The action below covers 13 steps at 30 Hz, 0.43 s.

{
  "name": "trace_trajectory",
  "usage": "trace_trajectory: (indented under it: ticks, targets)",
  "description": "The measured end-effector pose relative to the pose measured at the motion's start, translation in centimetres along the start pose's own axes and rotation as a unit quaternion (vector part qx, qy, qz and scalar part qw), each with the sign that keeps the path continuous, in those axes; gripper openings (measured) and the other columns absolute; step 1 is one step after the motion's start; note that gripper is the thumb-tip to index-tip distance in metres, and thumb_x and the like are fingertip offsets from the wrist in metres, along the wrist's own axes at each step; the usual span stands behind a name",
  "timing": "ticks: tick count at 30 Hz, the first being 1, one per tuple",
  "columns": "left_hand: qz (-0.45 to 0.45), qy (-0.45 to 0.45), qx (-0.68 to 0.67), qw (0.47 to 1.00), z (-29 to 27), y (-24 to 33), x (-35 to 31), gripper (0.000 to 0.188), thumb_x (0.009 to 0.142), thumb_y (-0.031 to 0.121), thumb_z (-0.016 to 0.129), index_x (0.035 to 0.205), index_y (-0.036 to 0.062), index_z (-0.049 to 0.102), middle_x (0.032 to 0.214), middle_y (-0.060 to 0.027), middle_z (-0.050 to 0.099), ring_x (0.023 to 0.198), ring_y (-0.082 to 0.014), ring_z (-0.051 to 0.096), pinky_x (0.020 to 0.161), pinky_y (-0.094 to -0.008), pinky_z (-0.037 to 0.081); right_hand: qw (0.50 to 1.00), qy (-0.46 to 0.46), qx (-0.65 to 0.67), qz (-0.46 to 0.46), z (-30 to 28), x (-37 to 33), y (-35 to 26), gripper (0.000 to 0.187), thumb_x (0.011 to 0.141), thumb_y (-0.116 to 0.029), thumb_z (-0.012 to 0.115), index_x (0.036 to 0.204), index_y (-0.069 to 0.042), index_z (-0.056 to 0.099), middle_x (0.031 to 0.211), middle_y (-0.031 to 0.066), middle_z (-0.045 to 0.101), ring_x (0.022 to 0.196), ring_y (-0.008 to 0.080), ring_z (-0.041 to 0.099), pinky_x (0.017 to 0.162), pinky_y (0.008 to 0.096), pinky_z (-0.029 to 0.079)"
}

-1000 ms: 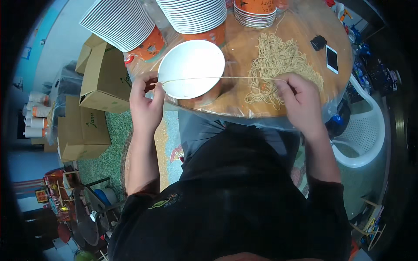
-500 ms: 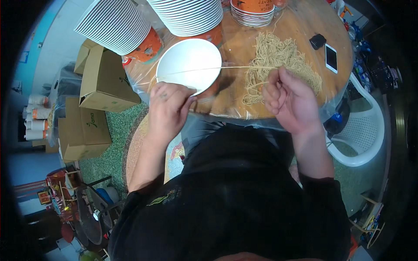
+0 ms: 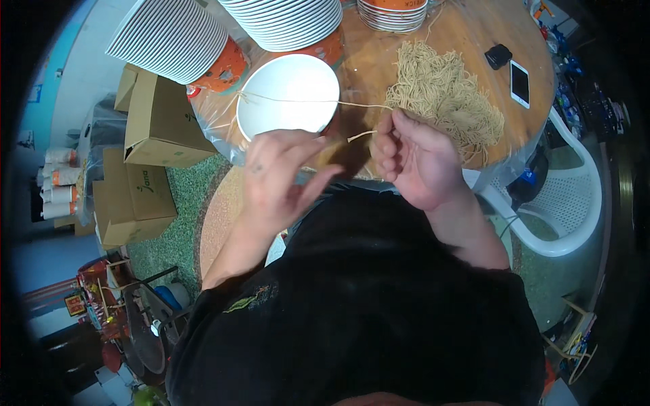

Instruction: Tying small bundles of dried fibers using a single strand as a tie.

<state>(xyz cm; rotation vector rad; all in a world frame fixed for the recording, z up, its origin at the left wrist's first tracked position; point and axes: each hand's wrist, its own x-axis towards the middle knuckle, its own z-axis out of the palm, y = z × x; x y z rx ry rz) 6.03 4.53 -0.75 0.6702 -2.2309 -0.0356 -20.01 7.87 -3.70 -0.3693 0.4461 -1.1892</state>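
Note:
A paper bucket (image 3: 284,111) with a white inside lies on the table with its mouth toward me. One tan cord (image 3: 364,105) runs from the bucket's left side across its mouth to my right hand (image 3: 425,161). That hand is closed, pinching the cord between thumb and fingers, and a short frayed cord end sticks out toward the left. Just before the bucket's near rim, my left hand (image 3: 274,181) is open, thumb and fingers apart, with nothing visible in it. A loose heap of cut tan cords (image 3: 440,88) lies beyond my right hand.
Tall stacks of nested paper buckets (image 3: 169,44) stand at the far left of the plastic-covered round wooden table (image 3: 369,54). A white phone (image 3: 519,84) and a small black object (image 3: 497,57) lie at right. Cardboard boxes (image 3: 139,196) stand left; a white plastic chair (image 3: 569,203) is right.
My left hand has let go at the bucket's rim, opened and shifted slightly right and nearer. My right hand has moved left with the cord, which now sags a little.

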Motion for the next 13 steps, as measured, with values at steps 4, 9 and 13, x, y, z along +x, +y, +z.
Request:
trace_trajectory:
  ticks: [4, 9, 13]
  targets:
    - [0.011, -0.011, 0.006, 1.0, 1.9, 0.6, 1.8, 0.049, 0.077, 0.01, 0.1, 0.121, 0.0039, 0.078, 0.11, -0.0118, 0.079, 0.098, -0.0328, 0.075, 0.085, -0.0433, 0.058, 1.0, -0.026, -0.002, 0.012, 0.1, 0.1, 0.3, 0.033, 0.12, -0.028, 0.05, 0.114, -0.002, 0.068, 0.087, 0.0076, 0.066, 0.073, 0.0194, 0.061, 0.065, 0.0329, 0.05]
    - [0.031, -0.027, 0.001, 0.999, 2.5, -0.2, 2.3, 0.032, 0.079, 0.0, 0.092, 0.109, 0.0043, 0.082, 0.102, -0.008, 0.079, 0.092, -0.0281, 0.075, 0.082, -0.0422, 0.057, 1.0, -0.029, -0.003, 0.012, -0.6, 0.1, 0.5, 0.034, 0.12, -0.028, 0.05, 0.122, 0.0, 0.07, 0.089, 0.0079, 0.066, 0.071, 0.0194, 0.061, 0.064, 0.033, 0.05]
    - [0.036, -0.051, -0.013, 0.998, 2.5, -0.3, 2.0, 0.038, 0.076, 0.004, 0.086, 0.114, 0.0065, 0.081, 0.105, -0.0077, 0.078, 0.095, -0.0289, 0.074, 0.085, -0.0419, 0.054, 0.983, 0.104, -0.147, -0.04, -0.4, -0.2, 0.7, 0.044, 0.114, -0.031, 0.066, 0.148, -0.002, 0.062, 0.099, 0.0114, 0.071, 0.08, 0.0218, 0.069, 0.069, 0.0349, 0.057]
